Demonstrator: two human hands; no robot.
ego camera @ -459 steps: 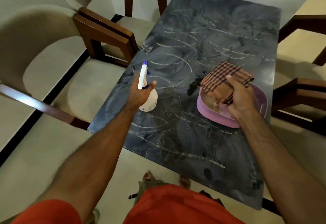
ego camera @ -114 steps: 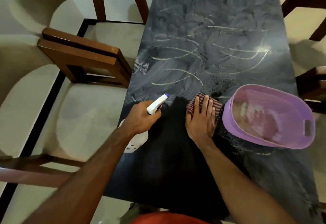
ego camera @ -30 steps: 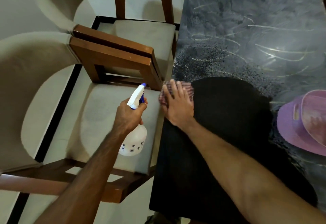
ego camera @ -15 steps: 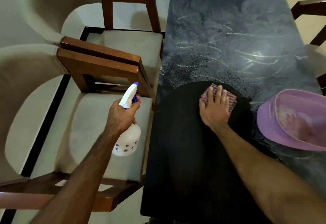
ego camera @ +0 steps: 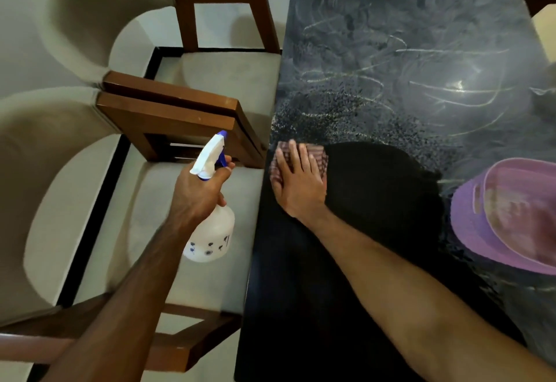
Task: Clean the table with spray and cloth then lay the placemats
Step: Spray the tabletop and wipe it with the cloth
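Wiping stage: right hand (ego camera: pixel 296 183) presses the cloth (ego camera: pixel 319 157) flat at the tabletop's (ego camera: pixel 391 59) left edge.

The right hand lies palm down with fingers spread, pinning the checked cloth against the dark tabletop; only the cloth's far edge and corners show past the fingertips. The left hand (ego camera: pixel 198 193) is clamped around the neck of the spray bottle (ego camera: pixel 210 231), held off the tabletop above a chair seat (ego camera: pixel 156 219), nozzle pointing up and away. A clean black patch lies near and to the right of the cloth; the smeared, droplet-speckled surface lies directly beyond the fingers and stretches along the tabletop's long axis, so the next strokes probably run forward. A purple basket (ego camera: pixel 469 231) sits at the right, well apart from the cloth. No placemats are visible.
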